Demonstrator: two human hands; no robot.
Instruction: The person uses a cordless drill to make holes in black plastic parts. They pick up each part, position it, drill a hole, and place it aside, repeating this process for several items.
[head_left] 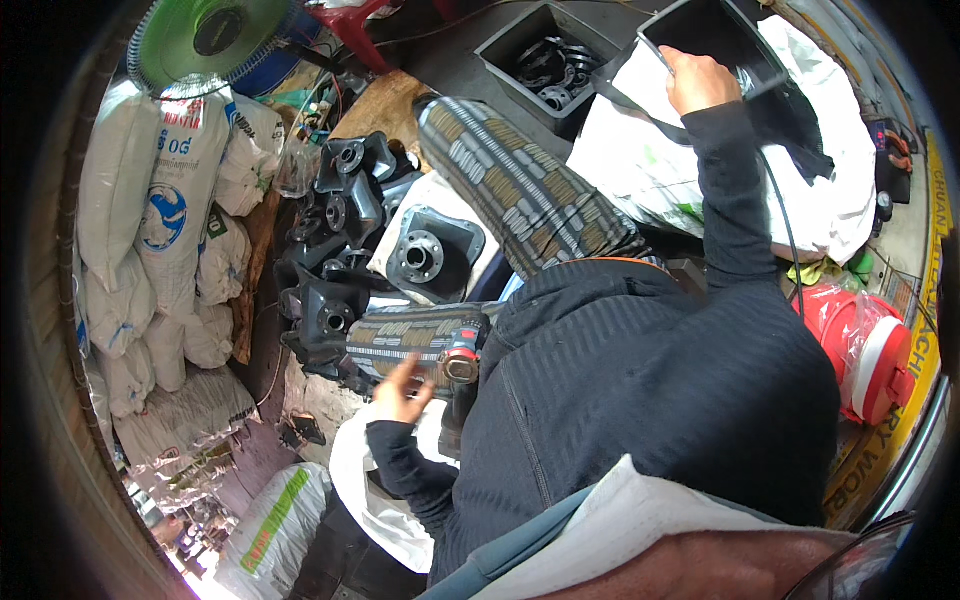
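At the upper right, my right hand [705, 80] is closed on the rim of a dark grey plastic bin [755, 88], which sits tilted on a large white sack [790, 205]. My left hand [403, 392] hangs low on the left with its fingers apart and nothing in them, slightly blurred. Beside it, near my knee, is a red and black power tool [462, 355], partly hidden by my body. Between my patterned trouser legs [530, 190] lies a black moulded part with a round metal flange [425, 256], on white sacking.
More black flanged parts [335, 215] are piled to the left. Another grey bin [545, 100] holds dark ring-shaped parts. A green fan [215, 35] and stacked white sacks [170, 200] stand at the far left. A red and white jug [870, 360] is at my right.
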